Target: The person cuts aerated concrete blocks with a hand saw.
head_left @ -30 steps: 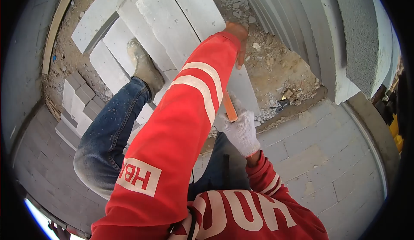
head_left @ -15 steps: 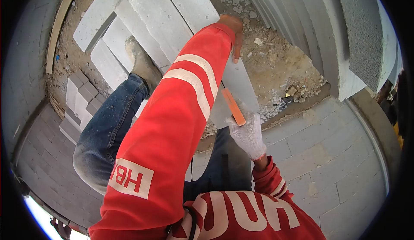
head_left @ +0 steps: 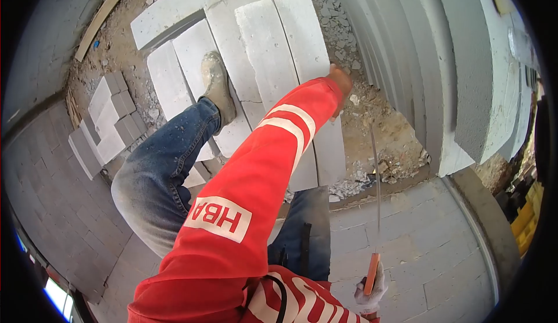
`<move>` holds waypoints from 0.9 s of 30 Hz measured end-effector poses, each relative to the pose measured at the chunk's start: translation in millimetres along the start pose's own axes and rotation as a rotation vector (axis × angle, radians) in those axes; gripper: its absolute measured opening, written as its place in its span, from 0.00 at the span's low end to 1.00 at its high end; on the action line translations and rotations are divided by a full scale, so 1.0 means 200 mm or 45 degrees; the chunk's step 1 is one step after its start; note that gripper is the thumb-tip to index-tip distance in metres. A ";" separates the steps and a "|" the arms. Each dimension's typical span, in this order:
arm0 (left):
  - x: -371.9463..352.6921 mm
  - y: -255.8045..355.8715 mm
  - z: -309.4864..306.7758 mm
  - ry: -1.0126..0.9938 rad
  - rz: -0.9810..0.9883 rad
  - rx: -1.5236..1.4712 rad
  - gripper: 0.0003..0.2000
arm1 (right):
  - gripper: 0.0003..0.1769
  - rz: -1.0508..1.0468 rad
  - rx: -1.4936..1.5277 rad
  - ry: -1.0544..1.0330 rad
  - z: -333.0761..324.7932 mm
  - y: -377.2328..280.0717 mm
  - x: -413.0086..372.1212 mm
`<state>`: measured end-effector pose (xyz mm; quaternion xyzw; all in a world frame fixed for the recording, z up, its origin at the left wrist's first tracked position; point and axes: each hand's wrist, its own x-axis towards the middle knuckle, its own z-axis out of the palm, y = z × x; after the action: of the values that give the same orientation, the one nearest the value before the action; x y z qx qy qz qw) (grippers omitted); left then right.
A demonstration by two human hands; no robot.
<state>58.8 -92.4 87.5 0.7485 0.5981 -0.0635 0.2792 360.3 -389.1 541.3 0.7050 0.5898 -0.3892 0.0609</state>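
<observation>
Bright diffuse daylight | soft shadows | white glare, lower-left opening point(head_left: 58, 297) | strong fisheye bending | black corners

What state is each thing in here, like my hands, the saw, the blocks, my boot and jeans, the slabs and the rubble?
Left hand: bare, at the edge of the pale blocks.
Right hand: gloved, closed on the saw.
Saw: held, blade pointing away from you.
Pale blocks: lying side by side.
Boot: dirty, planted on blocks.
Jeans: dusty.
Large slabs: standing on edge.
Rubble: loose, scattered.
</observation>
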 end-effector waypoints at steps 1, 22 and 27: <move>-0.02 0.00 -0.09 0.011 -0.022 -0.007 0.55 | 0.43 -0.010 0.009 0.001 0.08 0.10 0.10; -1.37 0.41 0.16 0.072 0.550 -0.800 0.31 | 0.21 0.111 0.586 -0.148 1.24 0.08 1.96; -1.09 -0.01 -0.21 0.918 -0.565 -0.336 0.33 | 0.21 0.132 0.703 -0.139 1.29 0.14 1.97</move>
<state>-14.0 -259.4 214.4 0.5341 0.8065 0.2201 0.1256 262.3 -229.9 108.4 0.7020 0.4207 -0.5689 -0.0818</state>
